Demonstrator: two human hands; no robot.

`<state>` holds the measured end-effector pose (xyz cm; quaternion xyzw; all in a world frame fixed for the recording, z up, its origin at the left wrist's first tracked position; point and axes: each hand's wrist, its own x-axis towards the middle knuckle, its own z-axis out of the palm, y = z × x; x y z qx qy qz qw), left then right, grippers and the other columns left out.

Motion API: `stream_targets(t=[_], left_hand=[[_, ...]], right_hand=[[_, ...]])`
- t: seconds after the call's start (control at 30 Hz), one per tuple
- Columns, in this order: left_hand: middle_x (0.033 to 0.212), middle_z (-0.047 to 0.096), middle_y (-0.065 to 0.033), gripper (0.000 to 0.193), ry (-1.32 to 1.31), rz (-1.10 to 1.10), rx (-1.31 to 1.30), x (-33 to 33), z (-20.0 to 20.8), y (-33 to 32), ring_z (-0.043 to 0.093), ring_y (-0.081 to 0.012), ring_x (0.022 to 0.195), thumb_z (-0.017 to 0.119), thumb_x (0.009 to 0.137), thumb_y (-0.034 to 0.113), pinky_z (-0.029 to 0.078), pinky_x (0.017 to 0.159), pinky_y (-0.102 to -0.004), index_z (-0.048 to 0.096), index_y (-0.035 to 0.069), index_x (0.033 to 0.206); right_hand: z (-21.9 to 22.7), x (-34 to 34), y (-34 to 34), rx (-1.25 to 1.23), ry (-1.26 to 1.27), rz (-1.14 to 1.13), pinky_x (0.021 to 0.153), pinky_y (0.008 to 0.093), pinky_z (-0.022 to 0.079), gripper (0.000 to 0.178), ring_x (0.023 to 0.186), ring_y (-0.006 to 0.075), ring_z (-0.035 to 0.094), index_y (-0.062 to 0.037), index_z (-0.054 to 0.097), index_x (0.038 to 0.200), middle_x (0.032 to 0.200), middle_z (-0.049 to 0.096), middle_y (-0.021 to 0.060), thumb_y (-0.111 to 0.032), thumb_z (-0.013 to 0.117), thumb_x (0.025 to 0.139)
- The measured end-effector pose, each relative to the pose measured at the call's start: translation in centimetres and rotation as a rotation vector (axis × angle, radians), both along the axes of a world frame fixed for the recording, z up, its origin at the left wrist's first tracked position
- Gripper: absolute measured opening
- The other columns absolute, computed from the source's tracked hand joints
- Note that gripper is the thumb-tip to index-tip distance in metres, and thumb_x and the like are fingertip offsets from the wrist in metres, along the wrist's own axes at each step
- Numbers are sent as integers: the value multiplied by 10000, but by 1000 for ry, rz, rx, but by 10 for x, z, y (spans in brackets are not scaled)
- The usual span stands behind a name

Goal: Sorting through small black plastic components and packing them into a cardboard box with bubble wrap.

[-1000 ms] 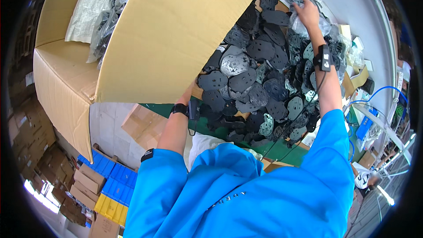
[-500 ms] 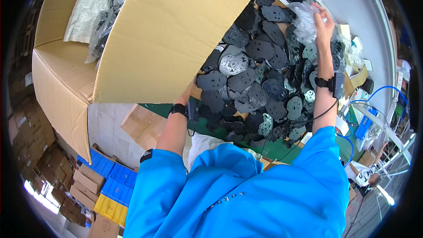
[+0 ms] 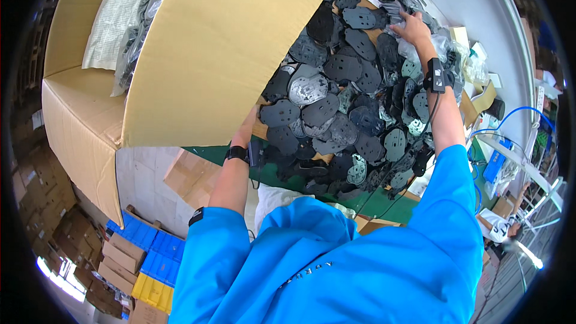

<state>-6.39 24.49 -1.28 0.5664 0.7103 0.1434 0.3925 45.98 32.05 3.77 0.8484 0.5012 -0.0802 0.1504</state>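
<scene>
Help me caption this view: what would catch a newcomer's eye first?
A large cardboard box dominates the upper left. To its right spreads a heap of dark rounded plates, with the right hand at its upper right. A bright blue shirt fills the lower middle.

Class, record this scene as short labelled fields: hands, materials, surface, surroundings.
Right hand: at crumpled clear plastic bags; grip unclear
Left hand: mostly hidden behind tan cardboard box flap; grip unclear
Materials: heap of flat, rounded, dark perforated plates
Surface: green tabletop beneath the plates
Surroundings: blue and yellow plastic bins, lower left
</scene>
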Motion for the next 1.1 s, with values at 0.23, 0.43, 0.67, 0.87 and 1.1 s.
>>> stream_targets(t=[0.23, 0.43, 0.67, 0.87, 1.1], left_hand=[[1104, 665, -226, 553, 414, -42, 213, -19, -75, -1, 617, -417, 1035, 565, 837, 501, 492, 895, -454, 670, 40, 1125], [1104, 661, -233, 571, 41, -66, -42, 1, 6, 6, 613, -426, 1033, 580, 829, 492, 487, 900, -463, 655, 18, 1139], [1140, 642, -245, 579, 99, -61, 107, 0, -4, 6, 599, -431, 1058, 592, 824, 474, 468, 924, -472, 634, 11, 1167], [1141, 641, -238, 558, 239, -124, 169, -1, -8, 7, 599, -426, 1055, 601, 820, 458, 469, 913, -484, 634, 19, 1164], [1113, 655, -225, 525, 244, -105, 175, -4, -13, 5, 610, -421, 1033, 602, 823, 448, 478, 894, -481, 645, 34, 1142]], right_hand=[[-2, -5, -1, 118, 34, 52, 846, 468, 521, 374, 1005, 378, 635, -125, 642, 1122, 1161, 592, 179, -405, 648, 874], [25, -33, -46, 374, 339, 43, 746, 487, 484, 269, 919, 429, 619, -68, 574, 978, 932, 658, 216, -332, 582, 928], [41, -64, -118, 498, 835, -173, 576, 293, 380, 167, 616, 90, 428, -58, 541, 947, 657, 466, 14, -223, 544, 972], [45, -94, -144, 495, 628, -59, 736, 364, 481, 150, 760, 271, 635, -30, 585, 972, 788, 636, 156, -165, 574, 908], [97, -131, -136, 340, 561, 186, 765, 399, 500, 329, 835, 329, 644, -162, 632, 1159, 953, 618, 138, -154, 661, 831]])
